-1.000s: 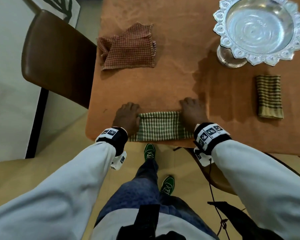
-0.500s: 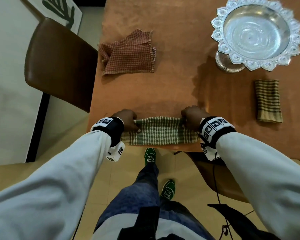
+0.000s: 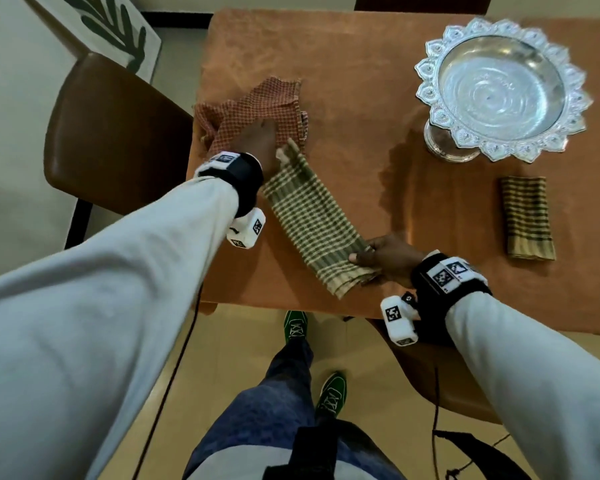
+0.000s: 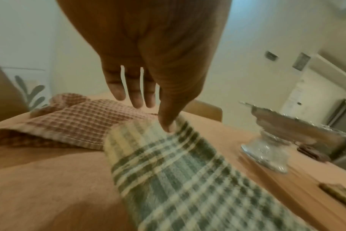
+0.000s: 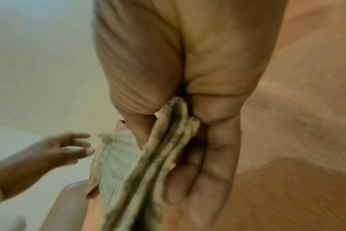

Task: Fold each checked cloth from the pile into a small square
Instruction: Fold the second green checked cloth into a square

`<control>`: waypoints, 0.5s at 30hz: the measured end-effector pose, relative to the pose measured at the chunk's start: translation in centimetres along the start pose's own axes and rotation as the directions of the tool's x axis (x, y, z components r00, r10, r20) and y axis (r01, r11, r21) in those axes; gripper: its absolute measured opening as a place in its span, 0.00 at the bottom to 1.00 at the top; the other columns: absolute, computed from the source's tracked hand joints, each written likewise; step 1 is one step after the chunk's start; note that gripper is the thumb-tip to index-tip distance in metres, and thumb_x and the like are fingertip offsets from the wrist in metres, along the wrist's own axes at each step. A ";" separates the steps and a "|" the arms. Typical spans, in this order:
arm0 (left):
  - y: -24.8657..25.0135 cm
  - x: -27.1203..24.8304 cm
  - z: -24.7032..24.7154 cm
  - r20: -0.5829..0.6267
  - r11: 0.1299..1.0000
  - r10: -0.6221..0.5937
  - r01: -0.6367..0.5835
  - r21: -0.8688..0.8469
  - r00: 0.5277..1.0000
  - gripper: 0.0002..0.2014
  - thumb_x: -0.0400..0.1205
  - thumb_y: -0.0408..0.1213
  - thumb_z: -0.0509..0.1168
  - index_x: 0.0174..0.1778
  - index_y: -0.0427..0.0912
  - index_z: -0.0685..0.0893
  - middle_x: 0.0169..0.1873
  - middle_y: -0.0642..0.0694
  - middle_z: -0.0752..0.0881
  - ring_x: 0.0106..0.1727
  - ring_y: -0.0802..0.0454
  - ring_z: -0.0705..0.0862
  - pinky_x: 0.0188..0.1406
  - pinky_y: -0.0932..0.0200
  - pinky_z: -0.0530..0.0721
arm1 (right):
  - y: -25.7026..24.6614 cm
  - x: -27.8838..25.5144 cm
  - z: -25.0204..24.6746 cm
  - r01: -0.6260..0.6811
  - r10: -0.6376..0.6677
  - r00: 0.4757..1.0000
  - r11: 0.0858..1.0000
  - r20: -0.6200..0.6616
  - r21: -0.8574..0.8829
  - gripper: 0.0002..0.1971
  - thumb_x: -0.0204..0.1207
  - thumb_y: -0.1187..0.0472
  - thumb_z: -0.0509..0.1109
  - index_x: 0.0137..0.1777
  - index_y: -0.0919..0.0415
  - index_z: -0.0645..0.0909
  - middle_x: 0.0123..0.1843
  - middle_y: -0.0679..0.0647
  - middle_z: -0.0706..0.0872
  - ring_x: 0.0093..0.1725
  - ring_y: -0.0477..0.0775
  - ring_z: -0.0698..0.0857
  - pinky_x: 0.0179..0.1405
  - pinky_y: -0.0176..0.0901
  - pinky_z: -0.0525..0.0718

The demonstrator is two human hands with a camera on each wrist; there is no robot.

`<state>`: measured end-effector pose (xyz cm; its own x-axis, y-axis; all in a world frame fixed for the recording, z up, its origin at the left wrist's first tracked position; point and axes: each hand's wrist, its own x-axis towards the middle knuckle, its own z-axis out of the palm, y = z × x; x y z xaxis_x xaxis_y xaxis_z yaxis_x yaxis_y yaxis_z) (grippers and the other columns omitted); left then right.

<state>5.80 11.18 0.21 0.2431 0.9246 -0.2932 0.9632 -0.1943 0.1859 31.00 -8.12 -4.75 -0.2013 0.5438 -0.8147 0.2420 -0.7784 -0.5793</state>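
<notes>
The right hand (image 3: pixel 387 259) has its grip closed on the near end of the green checked cloth (image 3: pixel 312 220), folded into a long strip lying diagonally on the worktop (image 3: pixel 361 98). At the strip's far end the left hand (image 3: pixel 257 143) is open, thumb touching the fabric. Beyond it lies the crumpled red checked cloth (image 3: pixel 257 112), unfolded. Well right of the grip sits one finished olive striped cloth (image 3: pixel 525 216). Probably halfway.

Woven checked cloth (image 3: pixel 312 220) on a matt suede-like table (image 3: pixel 361 81); glossy embossed metal bowl (image 3: pixel 503 88).
</notes>
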 end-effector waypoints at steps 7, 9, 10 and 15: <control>1.4 -8.0 8.6 0.183 0.927 -0.263 0.300 -0.224 0.947 0.16 0.83 0.48 0.63 0.54 0.36 0.82 0.55 0.36 0.86 0.51 0.36 0.84 0.43 0.50 0.79 | -1.2 1.0 1.7 -0.207 -0.070 0.959 0.484 -0.273 -0.850 0.17 0.79 0.48 0.70 0.48 0.65 0.81 0.47 0.62 0.87 0.42 0.59 0.82 0.39 0.44 0.78; 2.3 -10.7 11.2 0.234 0.929 -0.232 0.286 -0.235 0.944 0.19 0.83 0.49 0.64 0.58 0.35 0.79 0.57 0.35 0.84 0.54 0.35 0.83 0.44 0.51 0.79 | -2.1 1.5 2.5 -0.142 -0.363 0.879 0.421 -0.310 -0.896 0.15 0.81 0.50 0.64 0.55 0.63 0.78 0.58 0.63 0.84 0.53 0.63 0.83 0.50 0.50 0.82; 3.0 -11.9 12.1 0.193 0.942 -0.196 0.240 -0.235 0.961 0.21 0.82 0.49 0.65 0.63 0.36 0.76 0.61 0.35 0.81 0.59 0.34 0.81 0.49 0.48 0.80 | -2.4 2.3 3.0 -0.049 -0.465 0.847 0.414 -0.258 -0.909 0.17 0.82 0.52 0.62 0.63 0.63 0.76 0.65 0.63 0.81 0.62 0.65 0.81 0.59 0.55 0.81; 3.8 -15.4 16.9 0.160 0.998 0.030 -0.038 0.046 0.987 0.40 0.82 0.60 0.56 0.86 0.47 0.50 0.86 0.43 0.47 0.86 0.38 0.46 0.84 0.38 0.49 | -1.5 5.5 5.0 0.200 -0.267 0.946 0.026 0.186 -0.979 0.34 0.87 0.41 0.49 0.87 0.48 0.39 0.88 0.51 0.35 0.86 0.58 0.36 0.82 0.71 0.39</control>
<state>7.68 -9.32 -10.39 0.2873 0.8538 -0.4341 0.9575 -0.2443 0.1532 24.82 -5.57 -8.23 -0.4315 0.6639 -0.6108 0.8957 0.3958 -0.2025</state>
